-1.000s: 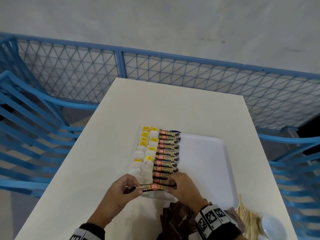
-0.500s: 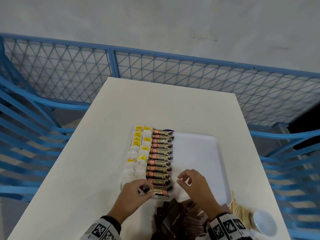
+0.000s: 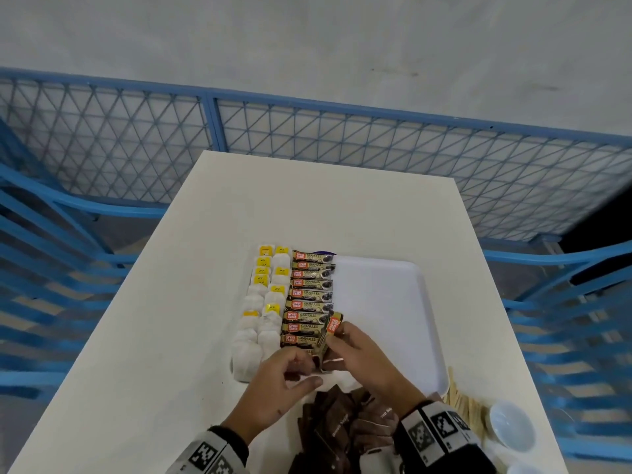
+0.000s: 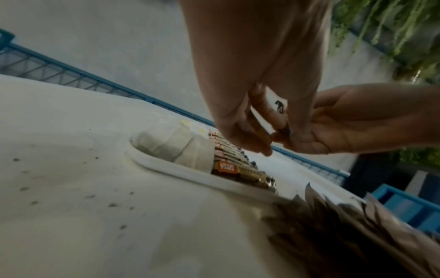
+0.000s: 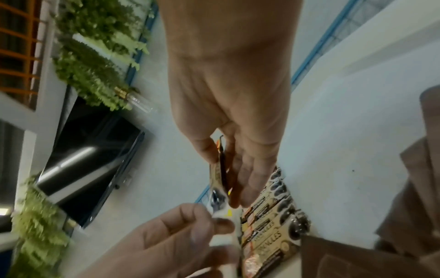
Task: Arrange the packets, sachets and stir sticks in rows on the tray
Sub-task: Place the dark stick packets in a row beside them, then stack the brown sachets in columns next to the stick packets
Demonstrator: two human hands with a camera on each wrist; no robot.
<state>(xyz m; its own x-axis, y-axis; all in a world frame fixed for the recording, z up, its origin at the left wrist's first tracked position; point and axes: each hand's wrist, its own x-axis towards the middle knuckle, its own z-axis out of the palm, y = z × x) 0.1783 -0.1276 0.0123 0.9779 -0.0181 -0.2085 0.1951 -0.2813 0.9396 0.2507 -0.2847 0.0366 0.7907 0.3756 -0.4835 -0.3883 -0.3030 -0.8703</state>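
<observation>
Both hands pinch one coffee sachet (image 3: 331,336) above the tray's (image 3: 431,336) near edge, right hand (image 3: 362,357) high, left hand (image 3: 287,374) low (sachet tilted); bare tray floor lies right of the coffee row (image 3: 309,299).

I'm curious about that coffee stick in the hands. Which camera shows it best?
The head view: the stick shows its orange label, pinched by both hands above the tray. The right wrist view shows it edge-on; the left wrist view shows only a blurred sliver between fingers.
</observation>
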